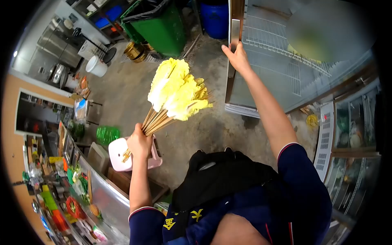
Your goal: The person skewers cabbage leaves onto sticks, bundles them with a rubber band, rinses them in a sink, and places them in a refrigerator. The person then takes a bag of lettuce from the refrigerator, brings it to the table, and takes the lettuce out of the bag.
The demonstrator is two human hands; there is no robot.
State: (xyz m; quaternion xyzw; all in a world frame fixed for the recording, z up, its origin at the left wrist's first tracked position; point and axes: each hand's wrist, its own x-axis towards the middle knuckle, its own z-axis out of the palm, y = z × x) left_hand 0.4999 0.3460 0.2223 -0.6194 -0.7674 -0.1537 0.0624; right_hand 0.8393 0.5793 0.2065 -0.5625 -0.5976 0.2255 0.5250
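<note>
My left hand (139, 141) is wrapped round a bundle of wooden skewers (157, 120). Pale yellow leaves, apparently cabbage, are threaded on their upper ends in a thick bunch (175, 90), held out over the floor. The lower stick ends poke out below my fist. At the upper right, my right hand (239, 59) grips the metal door handle (235, 34) of a glass fridge door (265, 81), which stands swung out. Its fingers are partly hidden behind the handle, with the thumb visible.
A pink stool (118, 153) stands below my left hand. Beyond are a green bin (159, 30), a blue barrel (215, 20) and a white bucket (96, 66). A metal counter (104, 188) runs along the left, near shelves of food. Glass-fronted cabinets (353, 163) line the right.
</note>
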